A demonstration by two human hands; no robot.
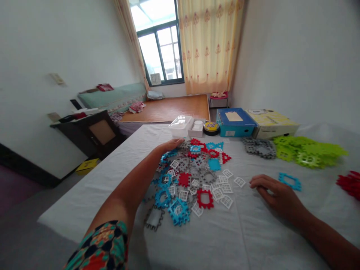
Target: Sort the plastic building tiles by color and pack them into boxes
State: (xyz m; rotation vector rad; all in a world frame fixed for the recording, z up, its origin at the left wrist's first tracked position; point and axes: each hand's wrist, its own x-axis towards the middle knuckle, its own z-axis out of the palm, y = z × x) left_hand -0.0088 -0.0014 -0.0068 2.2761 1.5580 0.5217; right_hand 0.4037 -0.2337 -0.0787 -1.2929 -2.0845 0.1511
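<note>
A loose heap of toothed plastic building pieces in red, blue and grey lies on the white-covered table, with small white window-frame pieces (224,188) among them. My left hand (171,144) reaches over the far left side of the heap, touching it near some grey pieces; most of its fingers are hidden. To the right of the heap, my right hand (271,189) hovers low or rests at the cloth, fingers curled and tips together; whatever they pinch is too small to make out. One white window piece (239,182) lies just left of it, and a blue square frame (289,181) behind it.
Grey pieces (258,147), a lime-green stack (309,150) and red pieces (350,183) lie to the right. Along the back stand a clear plastic box (181,125), a round yellow-and-black tin (211,128), a blue box (236,122) and a yellow box (272,122).
</note>
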